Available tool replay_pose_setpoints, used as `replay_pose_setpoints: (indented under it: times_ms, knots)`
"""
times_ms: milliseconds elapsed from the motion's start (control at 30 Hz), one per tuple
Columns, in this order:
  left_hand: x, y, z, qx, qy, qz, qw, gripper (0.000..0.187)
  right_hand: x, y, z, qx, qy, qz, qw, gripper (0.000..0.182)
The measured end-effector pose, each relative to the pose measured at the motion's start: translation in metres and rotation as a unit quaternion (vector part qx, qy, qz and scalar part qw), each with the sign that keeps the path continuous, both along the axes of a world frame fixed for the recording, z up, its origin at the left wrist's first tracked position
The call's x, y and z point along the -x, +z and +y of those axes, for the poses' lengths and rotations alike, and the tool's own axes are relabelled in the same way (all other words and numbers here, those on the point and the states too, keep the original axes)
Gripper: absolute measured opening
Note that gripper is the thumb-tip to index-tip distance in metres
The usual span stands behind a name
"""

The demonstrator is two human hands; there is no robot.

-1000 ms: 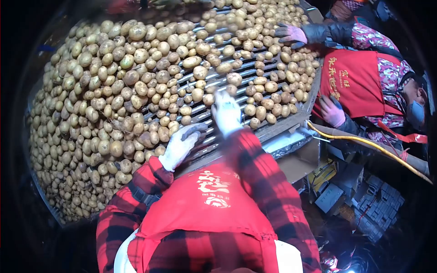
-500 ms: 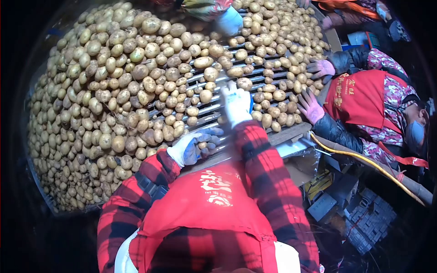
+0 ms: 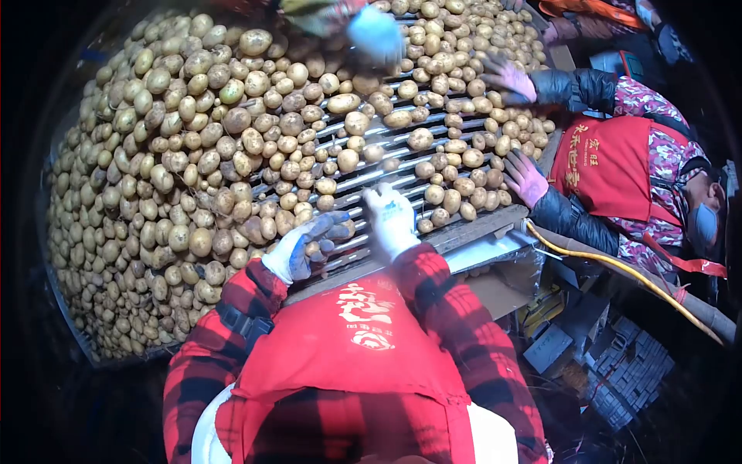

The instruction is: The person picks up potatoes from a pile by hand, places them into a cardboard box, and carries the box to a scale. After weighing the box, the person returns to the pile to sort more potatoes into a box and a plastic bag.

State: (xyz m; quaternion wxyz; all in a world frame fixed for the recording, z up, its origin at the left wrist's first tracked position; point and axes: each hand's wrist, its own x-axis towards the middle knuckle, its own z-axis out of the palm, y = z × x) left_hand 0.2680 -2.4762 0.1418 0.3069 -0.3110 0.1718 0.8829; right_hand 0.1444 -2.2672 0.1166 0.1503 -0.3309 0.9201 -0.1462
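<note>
My left hand (image 3: pixel 303 244), in a white and blue glove, curls round a small potato (image 3: pixel 312 249) at the near edge of the slatted rack (image 3: pixel 357 183). Another potato lies by its fingertips. To the right, my right hand (image 3: pixel 391 220), in a white glove, is low over the metal slats with its back to me. Its fingers are partly hidden and blurred, so I cannot tell whether they hold anything. A few loose potatoes (image 3: pixel 420 139) lie on the bars just beyond it.
A large potato heap (image 3: pixel 185 155) covers the left side. A co-worker in a red apron (image 3: pixel 607 166) reaches in from the right with pink gloves. Another person's blue glove (image 3: pixel 375 35) is at the far side. A yellow hose (image 3: pixel 618 267) runs along the right edge.
My right hand has drawn back towards me over the slats. My left hand has shifted left with the potato. The co-worker's far pink glove has moved onto the potatoes; the blue glove has moved left.
</note>
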Motion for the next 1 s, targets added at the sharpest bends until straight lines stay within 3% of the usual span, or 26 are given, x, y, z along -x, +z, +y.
replay_pose_setpoints:
  times_ms: [100, 133, 167, 200, 233, 300, 333, 400, 433, 467, 500, 533, 600, 700, 733, 767, 800, 867, 933, 967, 1000]
  knots:
    - [0.003, 0.014, 0.005, 0.019, 0.012, -0.008, 1.0, 0.054, 0.002, -0.021, 0.004, 0.247, -0.183, -0.146, 0.94, 0.023]
    - [0.006, 0.017, 0.006, 0.018, 0.023, -0.013, 0.999, 0.054, 0.008, 0.018, 0.004, 0.248, -0.133, -0.09, 0.955, 0.026]
    - [0.006, 0.019, 0.007, -0.012, 0.033, -0.03, 0.999, 0.055, -0.002, 0.035, 0.007, 0.235, -0.097, -0.208, 0.945, 0.032]
    - [0.005, 0.016, 0.005, -0.012, 0.004, 0.002, 1.0, 0.055, -0.008, 0.052, 0.006, 0.226, -0.063, -0.241, 0.942, 0.034]
    - [0.005, 0.01, 0.001, -0.013, -0.026, 0.038, 0.999, 0.055, -0.002, 0.03, 0.013, 0.191, -0.038, -0.112, 0.974, 0.034]
    - [0.008, 0.004, 0.002, -0.019, -0.056, 0.056, 0.997, 0.05, 0.027, 0.004, 0.007, 0.155, -0.123, 0.1, 0.975, 0.035]
    - [0.006, -0.006, 0.005, -0.099, -0.018, 0.049, 0.994, 0.048, 0.046, 0.009, -0.005, 0.076, -0.197, 0.018, 0.977, 0.033]
    - [0.003, -0.029, 0.009, -0.25, 0.049, 0.033, 0.966, 0.046, 0.069, -0.029, -0.006, -0.014, -0.129, 0.056, 0.99, 0.031]
    - [0.011, -0.016, 0.009, -0.276, 0.071, 0.029, 0.958, 0.041, 0.068, -0.023, -0.009, 0.051, -0.154, 0.039, 0.986, 0.03]
    - [0.003, -0.031, 0.008, -0.296, 0.113, 0.05, 0.947, 0.047, 0.059, -0.006, -0.011, 0.112, -0.174, 0.018, 0.978, 0.029]
    - [0.012, -0.003, 0.012, -0.201, 0.123, 0.035, 0.971, 0.051, 0.046, 0.021, -0.013, 0.163, -0.17, 0.005, 0.972, 0.029]
    - [0.021, 0.025, 0.018, -0.106, 0.131, 0.019, 0.985, 0.055, 0.033, 0.016, -0.005, 0.252, -0.076, 0.002, 0.965, 0.029]
    - [0.006, -0.03, 0.017, -0.182, 0.151, 0.02, 0.971, 0.051, -0.003, 0.064, -0.004, 0.277, -0.049, -0.079, 0.956, 0.032]
    - [0.014, -0.012, 0.027, -0.261, 0.183, -0.056, 0.946, 0.041, 0.002, 0.057, 0.04, 0.126, -0.107, 0.047, 0.985, 0.034]
    - [0.012, -0.01, 0.027, -0.25, 0.165, -0.057, 0.952, 0.04, 0.003, 0.043, 0.056, 0.047, -0.075, 0.161, 0.983, 0.027]
    - [0.013, -0.009, 0.026, -0.238, 0.147, -0.056, 0.958, 0.039, 0.003, 0.017, 0.082, -0.019, -0.065, 0.121, 0.99, 0.022]
    - [0.012, -0.009, 0.025, -0.225, 0.128, -0.056, 0.964, 0.039, 0.013, -0.006, 0.105, -0.008, -0.042, 0.149, 0.988, 0.018]
    - [0.002, -0.029, 0.019, -0.251, 0.11, -0.011, 0.962, 0.044, 0.028, 0.005, 0.114, -0.099, -0.139, 0.163, 0.972, 0.016]
    - [-0.006, -0.046, 0.011, -0.275, 0.084, 0.033, 0.957, 0.05, 0.04, 0.009, 0.115, -0.053, -0.164, 0.216, 0.961, 0.018]
    - [-0.002, -0.02, 0.008, -0.165, 0.055, -0.028, 0.984, 0.043, 0.042, 0.028, 0.099, -0.052, -0.169, 0.245, 0.953, 0.026]
    - [0.001, -0.021, 0.01, -0.177, 0.048, -0.042, 0.982, 0.037, 0.041, 0.038, 0.087, -0.093, -0.162, 0.191, 0.964, 0.036]
